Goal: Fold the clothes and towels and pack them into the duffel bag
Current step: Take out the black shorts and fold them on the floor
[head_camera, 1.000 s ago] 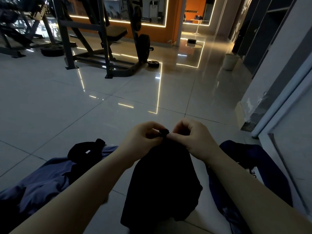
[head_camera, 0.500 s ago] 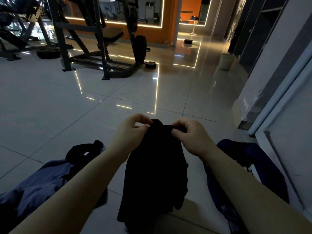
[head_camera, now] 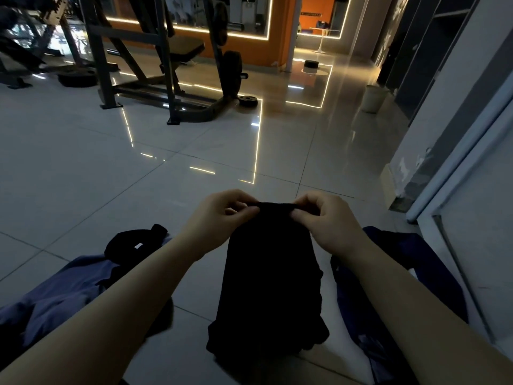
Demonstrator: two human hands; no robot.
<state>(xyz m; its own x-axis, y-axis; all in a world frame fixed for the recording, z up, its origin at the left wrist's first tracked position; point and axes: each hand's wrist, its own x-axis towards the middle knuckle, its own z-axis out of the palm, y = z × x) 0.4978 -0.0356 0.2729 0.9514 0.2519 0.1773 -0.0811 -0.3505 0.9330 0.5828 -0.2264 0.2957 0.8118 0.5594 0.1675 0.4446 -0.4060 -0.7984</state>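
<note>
Head view: the left hand (head_camera: 215, 218) and right hand (head_camera: 323, 222) each pinch the top edge of a black garment (head_camera: 270, 279), which hangs down between the forearms above the tiled floor (head_camera: 83, 168). To fold it well, I would draw the hands apart until that edge runs taut and level, so the cloth hangs flat before it is laid down. A blue garment (head_camera: 63, 293) lies left of the black one. The dark blue duffel bag (head_camera: 399, 273), as it seems, lies to its right.

dim | LED strips (head_camera: 261, 140) glare on floor | edges bowed, perhaps soft
</note>
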